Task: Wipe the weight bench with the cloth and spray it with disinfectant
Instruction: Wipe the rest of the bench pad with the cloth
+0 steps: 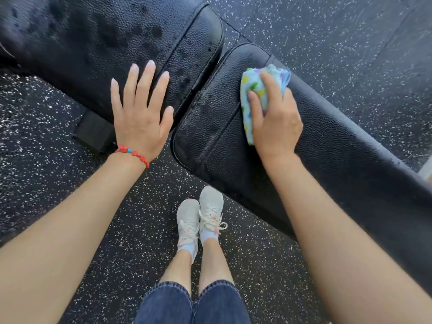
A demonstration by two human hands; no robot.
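The black weight bench runs across the view in two padded parts: a left pad (93,38) with dark wet spots and a right pad (339,136). My right hand (275,118) grips a bunched light-blue cloth (253,90) with coloured dots and presses it on the right pad near the gap. My left hand (140,106), with a red bracelet on the wrist, is held flat with straight spread fingers over the near edge of the left pad. No spray bottle is in view.
The speckled black rubber floor (339,43) surrounds the bench. My feet in white sneakers (201,218) stand just in front of the gap between the pads. A black frame part (93,132) shows under the left pad.
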